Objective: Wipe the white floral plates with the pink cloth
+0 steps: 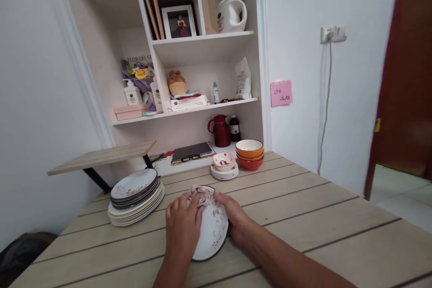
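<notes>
A white plate [211, 234] with a brown floral pattern and a dark rim is tilted up above the table in front of me. My right hand [234, 216] grips its right edge, thumb on the face and the other fingers behind. My left hand [184, 222] lies over the plate's upper left, fingers bent onto a crumpled, pale pinkish cloth [202, 198] pressed against the surface. To the left stands a stack of plates [135, 184], floral dark-rimmed ones above cream-edged ones.
Small white dishes [224, 173] carry a panda-print bowl [224, 160], beside stacked orange and red bowls [249, 155]. Behind are a dark red jug [221, 130], a dark bottle [235, 128] and a laptop-like grey slab [192, 152]. A raised wooden stand [104, 157] overhangs the table's left rear.
</notes>
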`<state>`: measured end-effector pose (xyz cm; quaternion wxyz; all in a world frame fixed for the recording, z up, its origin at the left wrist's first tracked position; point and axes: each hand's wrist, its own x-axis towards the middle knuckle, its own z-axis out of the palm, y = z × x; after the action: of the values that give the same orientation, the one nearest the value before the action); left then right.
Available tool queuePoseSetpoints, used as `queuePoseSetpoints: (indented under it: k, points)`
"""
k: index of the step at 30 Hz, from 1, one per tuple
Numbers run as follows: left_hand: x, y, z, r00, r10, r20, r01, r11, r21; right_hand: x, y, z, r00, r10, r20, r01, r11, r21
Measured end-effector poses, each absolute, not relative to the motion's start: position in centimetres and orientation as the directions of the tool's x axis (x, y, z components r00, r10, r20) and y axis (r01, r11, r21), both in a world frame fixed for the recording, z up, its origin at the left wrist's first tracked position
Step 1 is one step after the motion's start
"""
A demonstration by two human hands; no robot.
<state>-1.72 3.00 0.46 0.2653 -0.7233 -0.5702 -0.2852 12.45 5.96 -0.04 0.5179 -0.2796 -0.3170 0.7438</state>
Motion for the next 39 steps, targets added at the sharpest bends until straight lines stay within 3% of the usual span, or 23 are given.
queuePoseSetpoints:
  k: [6,13,16,20,25,28,35,39]
  points:
    - [-1.9,3.1,0.0,0.202,0.701,0.684,0.975,-0.212,-0.071,12.9,6.4,-0.1,-0.284,0.941,-0.185,-0.615,-0.327,-0.717]
    - [-0.6,1.7,-0.1,0.404,0.681,0.611,0.861,-0.508,-0.003,13.1,6.6,0.0,-0.278,0.937,-0.212,-0.623,-0.343,-0.703]
    - [-0.4,1.4,0.1,0.456,0.678,0.576,0.831,-0.557,-0.002,13.1,6.5,0.0,-0.279,0.937,-0.212,-0.604,-0.342,-0.72]
    - [-0.6,2.0,0.1,0.422,0.683,0.597,0.867,-0.497,-0.044,12.9,6.4,-0.1,-0.248,0.95,-0.19,-0.597,-0.305,-0.742]
    - [-1.4,3.1,0.1,0.168,0.705,0.69,0.974,-0.227,-0.005,12.7,6.6,-0.5,-0.272,0.946,-0.178,-0.604,-0.312,-0.733]
    - [-1.8,3.2,0.1,0.114,0.72,0.684,0.987,-0.16,0.005,12.8,6.7,-0.6,-0.263,0.945,-0.192,-0.623,-0.319,-0.714]
    - [-1.6,2.7,0.0,0.257,0.667,0.7,0.943,-0.331,-0.031,13.2,6.6,0.2,-0.293,0.908,-0.299,-0.622,-0.418,-0.662]
    - [-1.2,2.2,0.1,0.37,0.645,0.669,0.88,-0.474,-0.03,13.4,6.6,0.2,-0.327,0.899,-0.29,-0.605,-0.435,-0.667]
